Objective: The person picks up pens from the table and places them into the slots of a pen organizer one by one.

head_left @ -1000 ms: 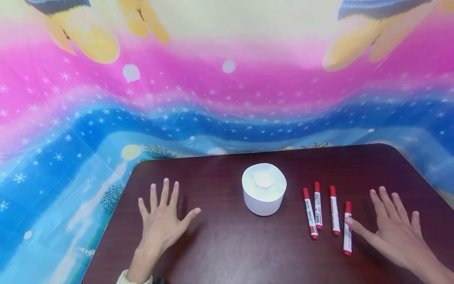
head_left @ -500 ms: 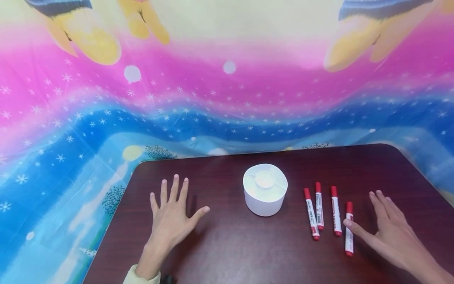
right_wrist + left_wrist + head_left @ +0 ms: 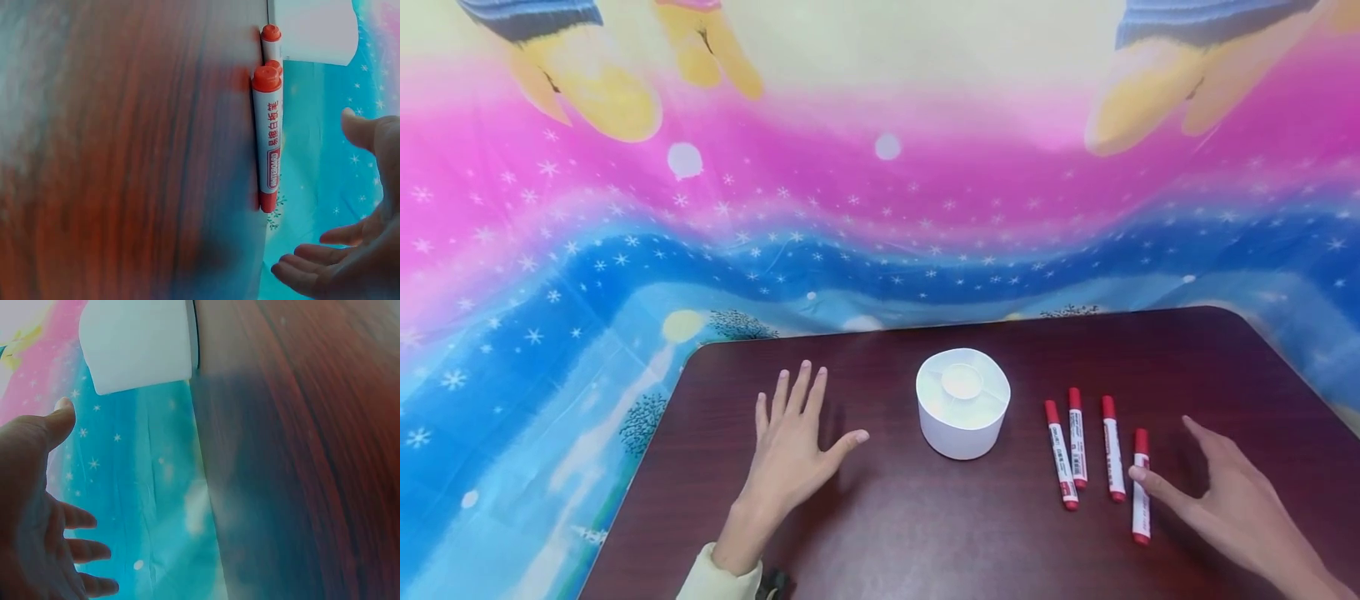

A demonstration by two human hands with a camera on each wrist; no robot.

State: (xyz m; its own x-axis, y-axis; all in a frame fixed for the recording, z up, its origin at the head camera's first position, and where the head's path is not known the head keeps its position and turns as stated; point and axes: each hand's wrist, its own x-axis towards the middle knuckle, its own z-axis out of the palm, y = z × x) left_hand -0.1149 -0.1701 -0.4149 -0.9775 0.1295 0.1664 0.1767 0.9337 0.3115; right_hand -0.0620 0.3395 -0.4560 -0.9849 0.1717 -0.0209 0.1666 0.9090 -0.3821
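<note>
A white round organizer (image 3: 964, 433) with divided compartments stands upright on the table. Several red-capped whiteboard markers lie to its right, among them the nearest marker (image 3: 1141, 500). My left hand (image 3: 793, 458) is spread left of the organizer and holds nothing; its thumb points toward the white wall (image 3: 137, 347) in the left wrist view. Beside the nearest marker is my right hand (image 3: 1243, 504), its thumb tip overlapping that marker in the head view. In the right wrist view the thumb and bent fingers stand apart, facing a whiteboard marker (image 3: 269, 137), with nothing between them.
The dark wooden table (image 3: 880, 533) has rounded far corners. Behind it and along its sides hangs a pink and blue cloth (image 3: 820, 183) printed with snowflakes. The markers lie roughly parallel, pointing away from me.
My left hand has moved right, toward the organizer. The right hand has turned, its fingers drawing together and bending near the nearest marker. The markers and organizer stay in place on the table.
</note>
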